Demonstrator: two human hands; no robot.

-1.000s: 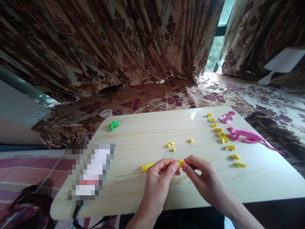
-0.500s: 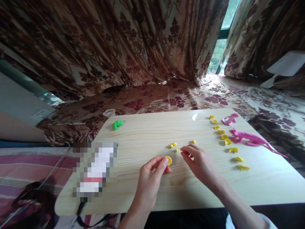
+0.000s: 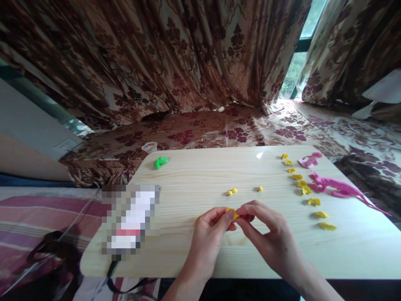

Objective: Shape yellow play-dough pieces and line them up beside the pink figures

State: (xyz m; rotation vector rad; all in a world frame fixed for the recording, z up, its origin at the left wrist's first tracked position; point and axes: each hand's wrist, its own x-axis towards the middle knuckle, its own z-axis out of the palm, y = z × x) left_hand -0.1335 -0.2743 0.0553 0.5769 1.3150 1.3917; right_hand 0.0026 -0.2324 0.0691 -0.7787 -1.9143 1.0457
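Between thumb and fingers, my left hand point(image 3: 209, 232) pinches a small flattened piece of yellow modelling clay point(image 3: 231, 212). The fingertips of my right hand point(image 3: 267, 230) are closed at this piece's right edge and hide part of it. Just beyond my hands lie two small yellow clay balls point(image 3: 232, 192), with another ball point(image 3: 260, 189) farther right. A bit of yellow clay point(image 3: 196, 218) peeks out behind my left hand, mostly covered by it.
Several curved yellow clay pieces point(image 3: 296, 177) form a line at the table's right. Beside them are a pink clay animal figure point(image 3: 340, 186) and a lighter pink clay shape point(image 3: 310, 160). A green clay piece point(image 3: 161, 162) is at the far left; a blurred-out object point(image 3: 133, 221) lies nearer.
My right hand reached to the small balls and came back to the clay in my left hand. The nearest ball of the cluster no longer shows on the table.
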